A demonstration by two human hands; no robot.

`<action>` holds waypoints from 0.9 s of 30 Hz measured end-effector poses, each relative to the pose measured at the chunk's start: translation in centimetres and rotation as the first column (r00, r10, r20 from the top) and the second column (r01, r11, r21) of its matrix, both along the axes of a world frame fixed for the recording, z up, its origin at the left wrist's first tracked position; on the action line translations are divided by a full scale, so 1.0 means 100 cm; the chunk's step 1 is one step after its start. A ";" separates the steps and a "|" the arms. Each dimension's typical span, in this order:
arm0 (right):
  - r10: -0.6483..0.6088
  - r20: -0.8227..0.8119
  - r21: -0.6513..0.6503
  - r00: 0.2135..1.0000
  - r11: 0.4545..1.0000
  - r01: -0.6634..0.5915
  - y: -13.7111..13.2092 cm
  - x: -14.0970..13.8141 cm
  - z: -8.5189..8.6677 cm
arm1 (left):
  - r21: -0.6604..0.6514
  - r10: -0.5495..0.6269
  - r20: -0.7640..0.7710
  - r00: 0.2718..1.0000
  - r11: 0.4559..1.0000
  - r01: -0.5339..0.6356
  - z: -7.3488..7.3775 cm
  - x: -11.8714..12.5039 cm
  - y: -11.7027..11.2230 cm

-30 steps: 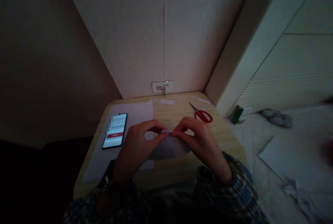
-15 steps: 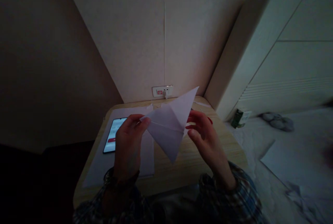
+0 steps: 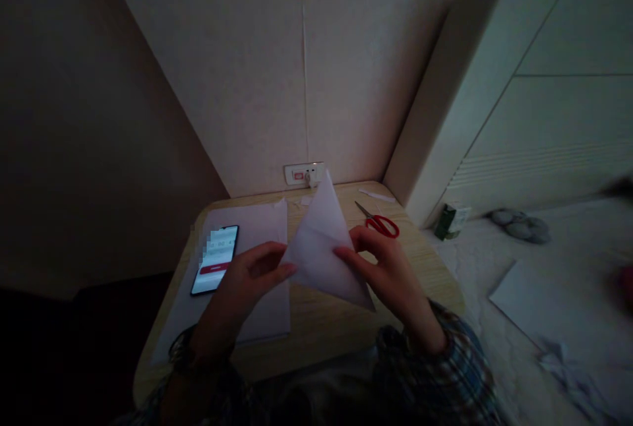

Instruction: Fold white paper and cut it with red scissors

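Observation:
A folded sheet of white paper (image 3: 321,241), roughly triangular with one point upward, is held above the small wooden table (image 3: 341,334). My left hand (image 3: 252,281) pinches its left corner between thumb and fingers. At its right edge, my right hand (image 3: 383,268) grips the paper, thumb on the near face and fingers partly hidden behind. Just beyond the right hand lie red-handled scissors (image 3: 383,225), their blades pointing to the back left.
Left on the table, a lit phone (image 3: 215,261) rests on white sheets (image 3: 264,314). Paper scraps (image 3: 378,196) lie at the back edge. A wall socket (image 3: 302,175) holds a plug. To the right, a bed (image 3: 475,281) bears a small green-and-white box (image 3: 451,221) and paper.
The folded paper has turned, its upper point swinging left to stand upright. My right hand, earlier loose beside the paper, has closed on its right edge. The scissors are now uncovered.

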State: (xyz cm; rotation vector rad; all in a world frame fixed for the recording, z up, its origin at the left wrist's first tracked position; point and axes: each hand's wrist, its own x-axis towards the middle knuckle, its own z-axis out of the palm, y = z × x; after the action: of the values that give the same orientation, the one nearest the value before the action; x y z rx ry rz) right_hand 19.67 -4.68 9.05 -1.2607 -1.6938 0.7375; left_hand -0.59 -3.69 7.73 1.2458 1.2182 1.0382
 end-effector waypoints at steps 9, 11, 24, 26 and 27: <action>0.027 -0.016 -0.017 1.000 0.999 -0.027 -0.002 0.000 0.006 | 0.016 -0.048 -0.096 0.994 0.999 0.049 0.009 0.002 -0.010; 0.019 -0.033 -0.008 0.999 1.000 -0.020 -0.003 0.001 0.007 | -0.012 0.006 -0.043 0.999 1.000 -0.007 0.012 0.005 -0.012; -0.015 -0.067 0.010 0.998 1.000 0.015 -0.007 -0.001 0.010 | -0.004 -0.019 -0.010 1.000 1.000 0.019 0.008 0.008 -0.007; -0.012 -0.085 0.002 0.996 1.000 0.012 -0.007 -0.001 0.010 | -0.018 -0.013 -0.007 1.000 1.000 0.013 0.009 0.009 -0.007; -0.008 -0.095 -0.004 0.995 1.000 0.008 -0.007 -0.001 0.010 | -0.019 -0.003 -0.007 1.000 1.000 0.003 0.010 0.009 -0.008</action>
State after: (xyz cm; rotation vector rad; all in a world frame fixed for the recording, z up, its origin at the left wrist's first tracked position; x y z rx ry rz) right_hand 19.56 -5.34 10.06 -1.2149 -1.6101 0.7836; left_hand 0.36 -4.48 8.71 1.2372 1.2281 1.0190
